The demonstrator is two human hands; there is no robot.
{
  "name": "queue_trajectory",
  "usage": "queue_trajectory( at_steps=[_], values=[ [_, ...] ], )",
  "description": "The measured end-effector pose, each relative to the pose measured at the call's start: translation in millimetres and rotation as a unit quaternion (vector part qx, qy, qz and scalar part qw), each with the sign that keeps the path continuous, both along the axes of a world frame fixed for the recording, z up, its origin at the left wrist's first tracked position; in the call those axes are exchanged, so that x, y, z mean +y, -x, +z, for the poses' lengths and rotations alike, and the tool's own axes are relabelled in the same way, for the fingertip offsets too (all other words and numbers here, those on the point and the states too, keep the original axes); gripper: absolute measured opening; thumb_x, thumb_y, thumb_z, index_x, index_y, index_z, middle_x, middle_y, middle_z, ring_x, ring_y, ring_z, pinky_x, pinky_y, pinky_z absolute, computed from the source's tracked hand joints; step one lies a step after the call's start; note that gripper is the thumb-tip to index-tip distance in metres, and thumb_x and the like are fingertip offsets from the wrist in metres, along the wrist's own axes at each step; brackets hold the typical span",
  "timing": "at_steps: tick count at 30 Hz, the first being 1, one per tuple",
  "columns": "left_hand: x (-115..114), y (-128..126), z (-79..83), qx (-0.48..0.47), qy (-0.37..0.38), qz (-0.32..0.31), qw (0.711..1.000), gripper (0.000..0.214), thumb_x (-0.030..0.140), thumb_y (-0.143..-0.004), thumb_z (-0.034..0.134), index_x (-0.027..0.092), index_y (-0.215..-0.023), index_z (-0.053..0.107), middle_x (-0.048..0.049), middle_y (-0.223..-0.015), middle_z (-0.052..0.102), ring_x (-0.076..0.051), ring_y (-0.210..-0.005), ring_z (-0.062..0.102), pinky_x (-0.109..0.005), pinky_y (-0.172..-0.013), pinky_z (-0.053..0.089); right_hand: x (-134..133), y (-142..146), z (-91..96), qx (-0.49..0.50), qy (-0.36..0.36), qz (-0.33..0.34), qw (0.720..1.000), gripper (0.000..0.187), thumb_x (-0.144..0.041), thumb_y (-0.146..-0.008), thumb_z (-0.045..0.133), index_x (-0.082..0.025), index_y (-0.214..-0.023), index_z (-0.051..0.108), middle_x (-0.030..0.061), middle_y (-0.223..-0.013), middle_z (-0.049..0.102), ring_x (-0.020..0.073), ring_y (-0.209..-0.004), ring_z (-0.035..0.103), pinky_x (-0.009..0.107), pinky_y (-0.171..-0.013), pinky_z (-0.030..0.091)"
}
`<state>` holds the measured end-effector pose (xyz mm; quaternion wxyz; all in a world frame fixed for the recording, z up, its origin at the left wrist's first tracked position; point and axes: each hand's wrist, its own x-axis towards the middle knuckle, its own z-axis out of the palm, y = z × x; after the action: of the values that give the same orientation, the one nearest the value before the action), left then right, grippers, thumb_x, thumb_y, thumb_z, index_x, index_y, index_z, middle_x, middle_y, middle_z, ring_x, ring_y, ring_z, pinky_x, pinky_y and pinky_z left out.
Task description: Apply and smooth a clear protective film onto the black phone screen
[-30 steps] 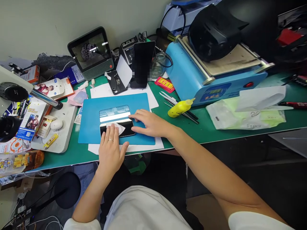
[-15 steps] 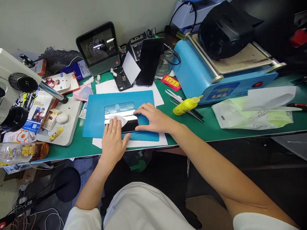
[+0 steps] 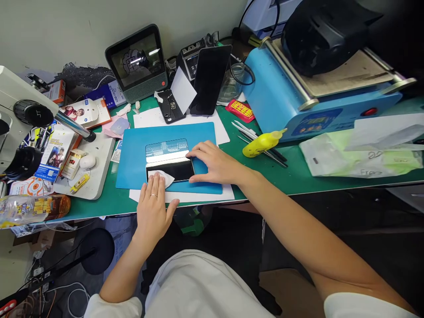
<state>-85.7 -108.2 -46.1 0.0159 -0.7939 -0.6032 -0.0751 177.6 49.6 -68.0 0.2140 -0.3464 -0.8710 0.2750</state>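
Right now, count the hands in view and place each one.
2: the left hand lies on a white cloth at the near-left corner of a glossy panel; the right hand is at the panel's right edge. No other hands show.

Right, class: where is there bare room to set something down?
Bare: the blue mat left of the glossy panel; green bench near the front edge, between yellow bottle and plastic packet. Crowded: the left end, with boxes and drink bottle.

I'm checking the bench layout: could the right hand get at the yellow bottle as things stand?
Probably yes: nothing visible blocks the bench between the right hand and the yellow bottle. The hand would likely have to leave the phone's right end first.
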Motion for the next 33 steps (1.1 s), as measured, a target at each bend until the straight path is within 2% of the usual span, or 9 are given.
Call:
queue_trajectory(
  at_steps=[4, 9, 13, 17, 22, 25, 29, 33],
  values=[
    [16.4, 6.0, 0.6, -0.007, 0.002, 0.006, 1.0, 0.067, 0.05, -0.119, 0.037, 0.007, -0.171, 0.043, -0.0233, -0.178, 0.046, -0.037, -0.168, 0.043, -0.057, -0.135, 0.042, 0.2, 0.6, -1.0, 0.005, -0.005, 0.0, 1.0, 0.093, -0.092, -0.088, 0.066, -0.016, -0.141, 0.071, 0.0212, -0.129, 0.069, 0.0426, -0.119, 0.061, 0.062, -0.104, 0.054],
    [35.9, 14.7, 2.2, -0.017, 0.025, 0.015, 0.999, 0.071, 0.055, -0.12, 0.033, 0.008, -0.172, 0.043, -0.0218, -0.18, 0.042, -0.037, -0.171, 0.038, -0.058, -0.136, 0.04, -0.5, 0.1, -0.2, 0.008, 0.002, 0.001, 1.0, 0.098, -0.098, -0.086, 0.06, -0.017, -0.14, 0.071, 0.0205, -0.128, 0.069, 0.0426, -0.12, 0.061, 0.062, -0.104, 0.054],
    [45.5, 19.7, 2.7, -0.034, 0.036, 0.026, 0.998, 0.072, 0.057, -0.119, 0.032, 0.012, -0.175, 0.041, -0.0205, -0.18, 0.042, -0.037, -0.171, 0.038, -0.059, -0.136, 0.038, -0.7, 0.4, 1.6, 0.0, 0.01, -0.002, 1.0, 0.097, -0.094, -0.087, 0.065, -0.015, -0.141, 0.071, 0.0217, -0.13, 0.068, 0.0428, -0.121, 0.06, 0.062, -0.105, 0.054],
    [38.6, 20.5, 3.3, -0.037, 0.033, 0.033, 0.998, 0.073, 0.059, -0.119, 0.029, 0.013, -0.175, 0.04, -0.0203, -0.18, 0.042, -0.037, -0.17, 0.039, -0.06, -0.135, 0.04, -0.1, 0.8, 2.6, -0.004, 0.017, -0.003, 1.0, 0.091, -0.089, -0.087, 0.07, -0.016, -0.142, 0.071, 0.021, -0.131, 0.069, 0.043, -0.122, 0.06, 0.063, -0.106, 0.054],
    [11.7, 18.0, 7.2, -0.025, 0.01, 0.036, 0.999, 0.071, 0.057, -0.12, 0.031, 0.009, -0.171, 0.045, -0.0219, -0.177, 0.048, -0.038, -0.166, 0.046, -0.059, -0.134, 0.044, 0.4, 0.2, 1.9, -0.001, 0.014, -0.001, 1.0, 0.09, -0.091, -0.088, 0.068, -0.019, -0.142, 0.071, 0.0202, -0.131, 0.068, 0.043, -0.123, 0.06, 0.063, -0.106, 0.054],
    [7.3, 15.7, 8.2, -0.02, 0.001, 0.044, 0.999, 0.071, 0.059, -0.119, 0.033, 0.011, -0.17, 0.046, -0.0218, -0.175, 0.05, -0.038, -0.165, 0.048, -0.061, -0.134, 0.043, -0.4, -0.1, 2.1, 0.003, 0.011, 0.001, 1.0, 0.089, -0.092, -0.089, 0.065, -0.02, -0.141, 0.071, 0.0196, -0.131, 0.068, 0.0423, -0.122, 0.06, 0.062, -0.106, 0.054],
    [25.6, 13.6, 6.8, -0.02, 0.002, 0.049, 0.999, 0.076, 0.063, -0.118, 0.034, 0.008, -0.167, 0.051, -0.0245, -0.173, 0.052, -0.039, -0.165, 0.048, -0.061, -0.136, 0.041, -2.0, -0.4, 3.6, 0.002, 0.011, -0.001, 1.0, 0.088, -0.091, -0.09, 0.066, -0.018, -0.141, 0.071, 0.0207, -0.13, 0.069, 0.0428, -0.121, 0.06, 0.064, -0.105, 0.055],
    [46.3, 14.4, 6.5, -0.024, 0.002, 0.057, 0.998, 0.082, 0.066, -0.117, 0.033, 0.003, -0.164, 0.054, -0.0277, -0.172, 0.053, -0.042, -0.164, 0.05, -0.064, -0.136, 0.04, -2.1, -0.5, 3.8, 0.003, 0.015, 0.0, 1.0, 0.088, -0.091, -0.088, 0.067, -0.021, -0.142, 0.072, 0.0201, -0.13, 0.069, 0.0434, -0.121, 0.06, 0.065, -0.104, 0.055]
  ],
)
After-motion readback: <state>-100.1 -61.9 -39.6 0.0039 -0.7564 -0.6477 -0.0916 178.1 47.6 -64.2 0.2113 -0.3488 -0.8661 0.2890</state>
